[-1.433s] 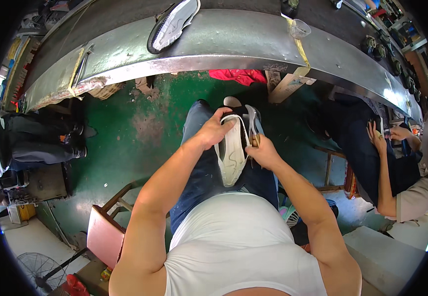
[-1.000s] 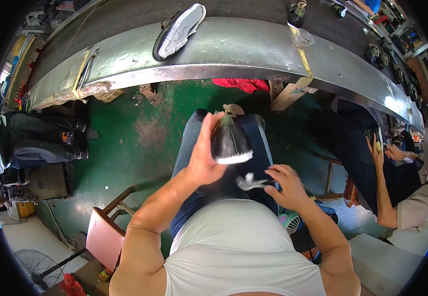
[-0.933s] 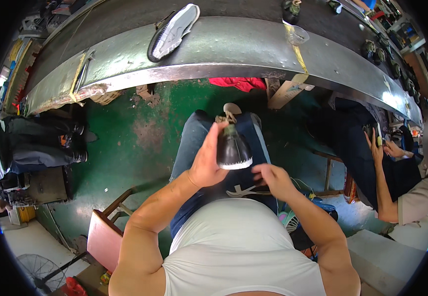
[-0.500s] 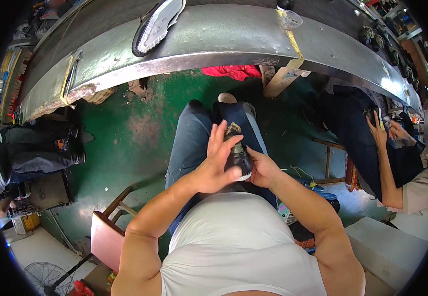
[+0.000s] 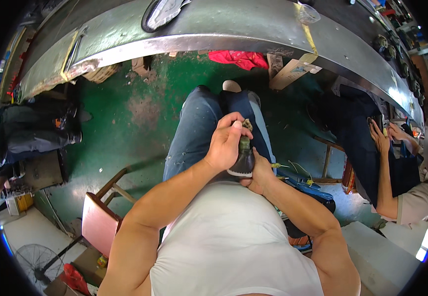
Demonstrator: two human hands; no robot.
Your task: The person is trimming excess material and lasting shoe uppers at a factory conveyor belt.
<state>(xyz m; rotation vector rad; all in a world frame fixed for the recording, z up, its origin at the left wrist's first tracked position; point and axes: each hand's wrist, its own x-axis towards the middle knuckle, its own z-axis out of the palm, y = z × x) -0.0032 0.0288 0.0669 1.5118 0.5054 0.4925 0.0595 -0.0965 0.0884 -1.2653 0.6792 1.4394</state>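
Note:
Over my lap I hold a black shoe (image 5: 244,163) with a pale edge at its near end. Its middle is green, and a rough tan bit shows at its far end. My left hand (image 5: 225,144) is closed around the far part, fingers curled over the top and thumb along it. Against the shoe's right side and near end is my right hand (image 5: 260,171), closed on it, with most of its fingers hidden underneath. Another shoe (image 5: 162,16), black-edged with a whitish upper or sole, lies on the metal bench ahead.
A metal bench (image 5: 214,43) curves across the front, with a clear plastic cup (image 5: 309,15) on it. Co-workers sit at both sides; the right one's hand (image 5: 381,138) holds something dark. A pink-seated stool (image 5: 102,222) and a fan (image 5: 38,266) stand at left, a grey block (image 5: 379,251) at right.
My left hand, spread out beside the shoe before, has closed around its far part. My right hand has slid nearer and lower along its side. The view has shifted slightly.

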